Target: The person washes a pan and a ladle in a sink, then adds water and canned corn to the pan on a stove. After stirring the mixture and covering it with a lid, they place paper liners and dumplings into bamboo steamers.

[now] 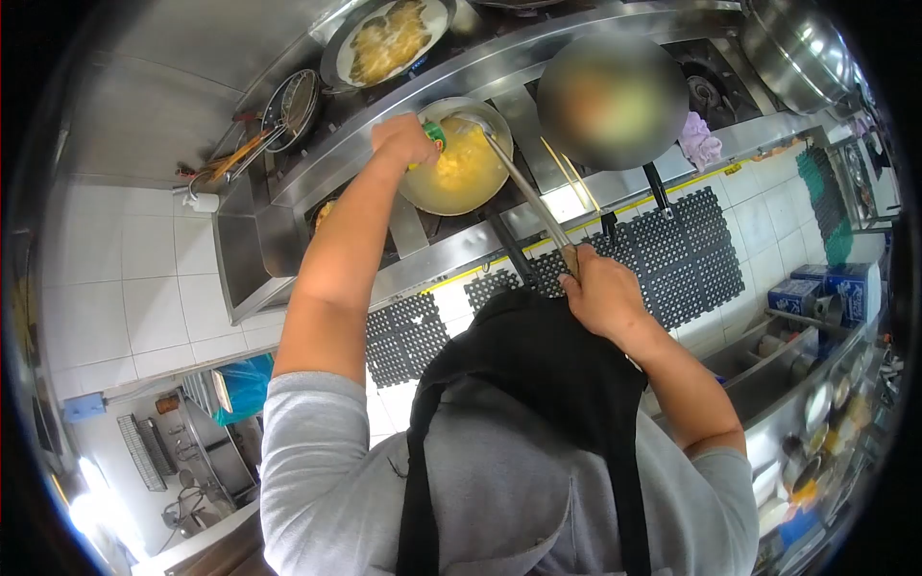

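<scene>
You are holding a long ladle (pixel 523 187) in your right hand (pixel 600 293), and your fingers are wrapping tight around the very end of its handle, just right of the middle of the frame. The handle is running up and to the left, and the round bowl of the ladle is dipping into the wok (pixel 459 158) near the top middle. The ladle is looking shiny, thin and hard, so it is probably not bending, but it is so long that the far end is likely feeling heavy when it is full. Holding it at the far end is keeping your hand away from the heat. Your left hand (pixel 401 139) is reaching up over the left rim of the wok, and its fingers are closing around a small green thing (pixel 434 134); I cannot tell just what it is. The wok is sitting on the steel stove (pixel 288 182) and is holding soft yellow food (pixel 463 163) that is looking wet and lumpy, so it is likely sliding and slopping easily. A second pan (pixel 389 40) with yellow food is sitting further back, at the top of the frame. A black rubber mat (pixel 672 250) is lying on the white floor.
</scene>
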A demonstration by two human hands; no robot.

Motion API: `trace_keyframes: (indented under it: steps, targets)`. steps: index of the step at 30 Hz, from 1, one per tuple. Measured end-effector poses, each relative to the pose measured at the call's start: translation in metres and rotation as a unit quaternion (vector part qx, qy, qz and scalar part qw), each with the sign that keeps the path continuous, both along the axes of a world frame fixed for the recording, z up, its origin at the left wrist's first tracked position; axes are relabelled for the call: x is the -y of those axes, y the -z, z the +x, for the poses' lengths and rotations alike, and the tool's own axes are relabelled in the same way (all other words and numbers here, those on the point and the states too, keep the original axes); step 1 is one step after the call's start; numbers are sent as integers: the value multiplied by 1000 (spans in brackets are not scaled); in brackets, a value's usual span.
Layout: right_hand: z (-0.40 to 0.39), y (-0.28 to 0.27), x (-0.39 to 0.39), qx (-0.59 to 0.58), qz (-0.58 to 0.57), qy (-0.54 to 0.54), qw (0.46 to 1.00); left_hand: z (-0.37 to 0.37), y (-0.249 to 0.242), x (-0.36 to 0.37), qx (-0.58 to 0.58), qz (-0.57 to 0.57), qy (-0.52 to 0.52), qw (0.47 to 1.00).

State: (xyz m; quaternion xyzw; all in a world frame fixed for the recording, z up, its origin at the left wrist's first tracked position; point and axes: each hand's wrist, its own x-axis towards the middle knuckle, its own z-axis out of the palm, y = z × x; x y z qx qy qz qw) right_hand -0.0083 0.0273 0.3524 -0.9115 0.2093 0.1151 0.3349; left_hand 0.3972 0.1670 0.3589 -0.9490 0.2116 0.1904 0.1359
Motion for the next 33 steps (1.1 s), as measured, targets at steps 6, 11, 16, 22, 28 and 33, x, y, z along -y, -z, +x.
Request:
trace_keyframes:
  steps: [6, 11, 16, 22, 28, 33]
  targets:
    - [8, 32, -2, 80, 12, -6, 997, -3, -1, 0, 21, -1, 6, 1000]
    - [26, 8, 8, -64, 451, 101, 884, 2, 7, -14, 30, 27, 22, 999]
    - [25, -12, 7, -78, 449, 100, 885, -1, 1, -21, -7, -76, -18, 997]
    - [12, -30, -6, -21, 245, 46, 968, -10, 1, -31, 43, -42, 53, 997]
    - [18, -42, -19, 32, 78, 32, 996, -9, 16, -42, 3, -128, -9, 992]
    - [22, -17, -28, 13, -35, 30, 999, -13, 14, -46, 22, -102, 14, 994]
